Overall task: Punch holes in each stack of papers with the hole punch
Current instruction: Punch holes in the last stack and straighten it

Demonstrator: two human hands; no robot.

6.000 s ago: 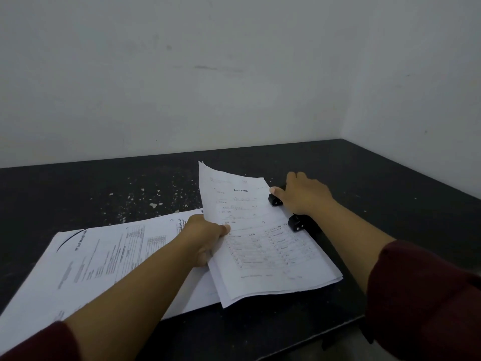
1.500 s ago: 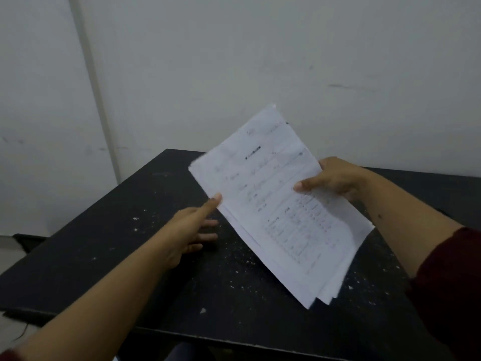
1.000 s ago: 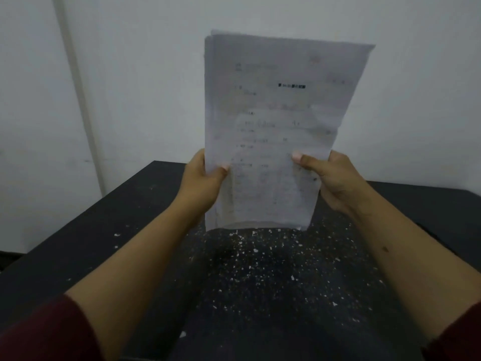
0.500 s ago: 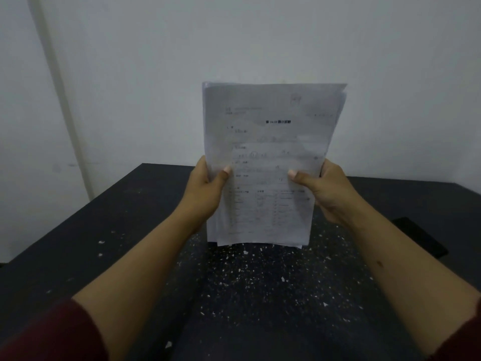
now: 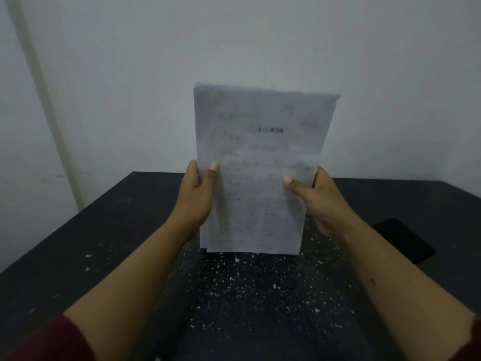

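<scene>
Paper stack held upright over dark worktop, both hands.

Worktop (image 5: 109,246) black, strewn with white paper flecks (image 5: 250,287). Stack of papers (image 5: 260,162) stands on end, bottom edge at or just above the worktop's middle; print blurred. Left hand (image 5: 195,196) and right hand (image 5: 320,201) pinch its side edges, thumbs in front. Dark flat object (image 5: 403,239) near right edge.

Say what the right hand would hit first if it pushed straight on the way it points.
Likely only the wall. The right hand, holding the stack, points up and away over the table; depth is unclear.
</scene>
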